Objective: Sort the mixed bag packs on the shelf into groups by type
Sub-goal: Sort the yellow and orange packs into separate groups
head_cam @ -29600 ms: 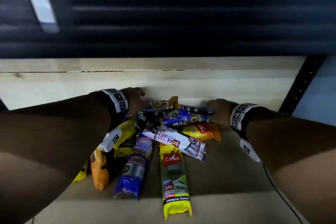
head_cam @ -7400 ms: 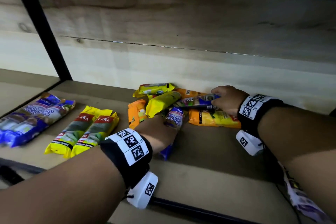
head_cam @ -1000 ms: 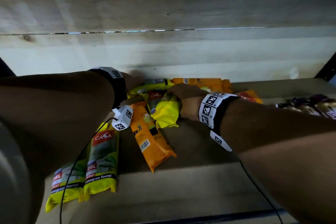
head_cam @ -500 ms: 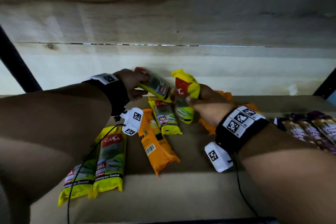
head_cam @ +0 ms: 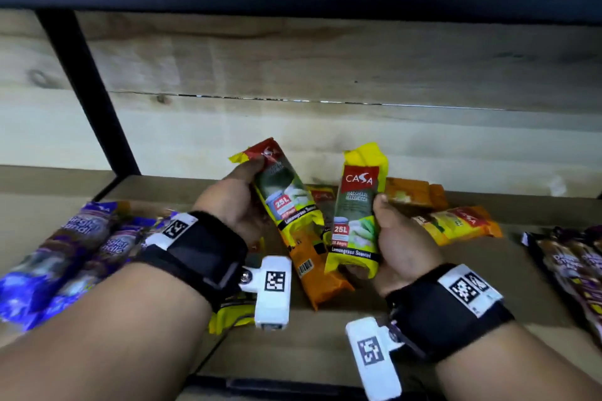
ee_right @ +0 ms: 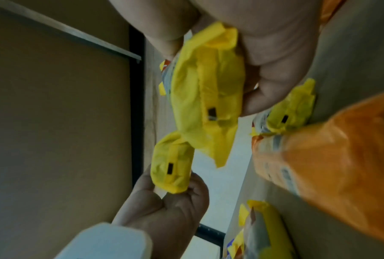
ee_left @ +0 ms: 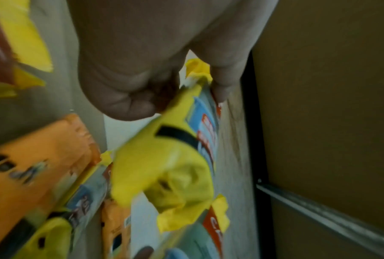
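My left hand (head_cam: pixel 237 205) grips a yellow Casa pack (head_cam: pixel 283 195), tilted, raised above the shelf. My right hand (head_cam: pixel 395 238) grips a second yellow Casa pack (head_cam: pixel 356 208), held nearly upright beside it. From the left wrist camera, that hand's pack (ee_left: pixel 171 166) shows end-on under my curled fingers (ee_left: pixel 129 103). The right wrist view has its pack (ee_right: pixel 208 91) in my right hand's fingers (ee_right: pixel 270 87), and the other pack (ee_right: pixel 172 168) in my left hand (ee_right: pixel 164 210). Orange packs (head_cam: pixel 316 273) and another yellow pack (head_cam: pixel 322 202) lie on the shelf below.
Blue packs (head_cam: pixel 65 254) lie grouped at the shelf's left. Dark purple packs (head_cam: pixel 573 270) lie at the right. Two orange packs (head_cam: pixel 456 225) rest near the wooden back wall (head_cam: pixel 325 68). A black upright post (head_cam: pixel 88 91) stands at the left. Part of a yellow pack (head_cam: pixel 228 316) shows under my left wrist.
Both hands have lifted their yellow packs higher and nearer to me, side by side. The head view has shifted, showing the blue packs on the left.
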